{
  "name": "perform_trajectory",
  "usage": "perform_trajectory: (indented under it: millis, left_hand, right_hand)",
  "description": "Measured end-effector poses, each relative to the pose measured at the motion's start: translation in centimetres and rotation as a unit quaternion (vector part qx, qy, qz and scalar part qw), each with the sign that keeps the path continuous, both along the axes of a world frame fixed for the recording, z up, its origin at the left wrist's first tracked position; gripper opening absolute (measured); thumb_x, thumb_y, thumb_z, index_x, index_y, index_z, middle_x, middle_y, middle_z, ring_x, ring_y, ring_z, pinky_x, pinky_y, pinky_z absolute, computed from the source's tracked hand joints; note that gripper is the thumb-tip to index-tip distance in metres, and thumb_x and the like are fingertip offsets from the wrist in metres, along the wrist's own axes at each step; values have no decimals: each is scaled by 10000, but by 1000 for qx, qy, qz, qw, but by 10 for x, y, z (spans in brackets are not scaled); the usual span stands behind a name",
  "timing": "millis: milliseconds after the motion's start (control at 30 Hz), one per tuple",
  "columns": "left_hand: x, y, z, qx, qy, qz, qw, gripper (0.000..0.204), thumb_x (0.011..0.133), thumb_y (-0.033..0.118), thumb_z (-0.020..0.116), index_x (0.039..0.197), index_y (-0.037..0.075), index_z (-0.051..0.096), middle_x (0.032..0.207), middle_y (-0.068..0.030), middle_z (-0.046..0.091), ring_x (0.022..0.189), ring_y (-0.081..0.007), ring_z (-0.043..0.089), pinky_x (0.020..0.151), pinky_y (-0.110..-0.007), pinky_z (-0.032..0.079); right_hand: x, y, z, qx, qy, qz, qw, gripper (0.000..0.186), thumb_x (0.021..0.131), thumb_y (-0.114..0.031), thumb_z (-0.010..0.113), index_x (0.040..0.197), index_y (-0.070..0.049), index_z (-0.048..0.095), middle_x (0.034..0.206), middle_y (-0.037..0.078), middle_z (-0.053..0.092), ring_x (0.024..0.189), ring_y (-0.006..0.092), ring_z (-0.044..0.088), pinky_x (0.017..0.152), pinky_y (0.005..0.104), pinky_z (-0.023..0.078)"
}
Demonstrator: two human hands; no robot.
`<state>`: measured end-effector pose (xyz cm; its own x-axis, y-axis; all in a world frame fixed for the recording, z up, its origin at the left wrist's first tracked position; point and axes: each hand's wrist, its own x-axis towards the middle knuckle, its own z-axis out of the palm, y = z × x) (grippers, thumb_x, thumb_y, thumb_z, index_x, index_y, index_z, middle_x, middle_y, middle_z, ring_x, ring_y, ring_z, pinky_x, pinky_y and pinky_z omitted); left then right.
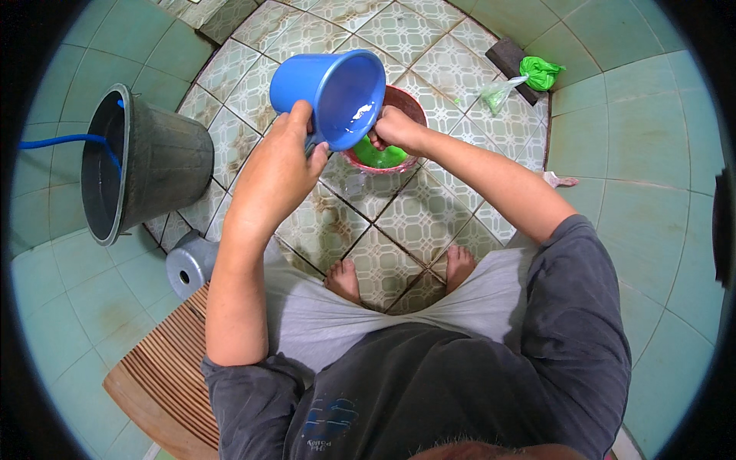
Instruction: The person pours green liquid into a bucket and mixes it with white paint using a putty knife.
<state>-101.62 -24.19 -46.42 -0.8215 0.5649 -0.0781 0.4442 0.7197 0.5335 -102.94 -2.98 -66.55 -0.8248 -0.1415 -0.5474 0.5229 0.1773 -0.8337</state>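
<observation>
While the left hand (284, 161) is clamped on its handle, the blue dipper (328, 93) sits tipped near twelve o'clock, its long axis running roughly from ten to four, base toward ten and open mouth toward four. It lies at one o'clock from that hand and ten o'clock from the right hand (399, 132), whose fingers curl in by the rim above the red bucket (408, 100); whether they grip anything I cannot tell.

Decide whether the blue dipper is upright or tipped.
Tipped: the left hand holds the blue dipper with its mouth facing right and its base left.
</observation>
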Motion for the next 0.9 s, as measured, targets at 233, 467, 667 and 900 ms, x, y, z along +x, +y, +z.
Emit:
perform_trajectory:
  millis: [233, 467, 667, 900]
  left_hand:
    - [0, 1, 3, -16, 17, -15, 1000, 346, 891, 105, 684, 1153, 7, 479, 1043, -241, 631, 983, -438, 641, 834, -490, 512]
    - [1, 2, 5, -30, 16, -5, 999, 345, 894, 113, 683, 1154, 8, 481, 1047, -238, 632, 971, -436, 647, 825, -493, 522]
    - [1, 2, 6, -21, 24, -12, 999, 343, 895, 113, 681, 1150, 4, 479, 1041, -239, 630, 968, -438, 649, 824, -496, 522]
    - [4, 4, 9, -32, 28, -1, 999, 332, 891, 109, 686, 1133, 1, 485, 1032, -234, 631, 963, -425, 655, 823, -489, 526]
  right_hand:
    - [5, 3, 27, 124, -27, 24, 992, 378, 1014, -217, 445, 1257, -43, 676, 817, 135, 675, 743, 188, 663, 599, 364, 543]
    - [0, -1, -2, 107, 160, -6, 981, 318, 955, -158, 584, 1195, 25, 683, 887, 112, 708, 796, 168, 671, 627, 315, 535]
    - [-5, -1, 7, -96, -51, -70, 992, 273, 1019, -271, 522, 897, -73, 664, 701, 0, 572, 566, 102, 493, 528, 277, 443]
    - [-5, 3, 6, 118, 22, 4, 993, 324, 983, -240, 546, 1153, -4, 688, 861, 134, 712, 654, 208, 645, 583, 359, 538]
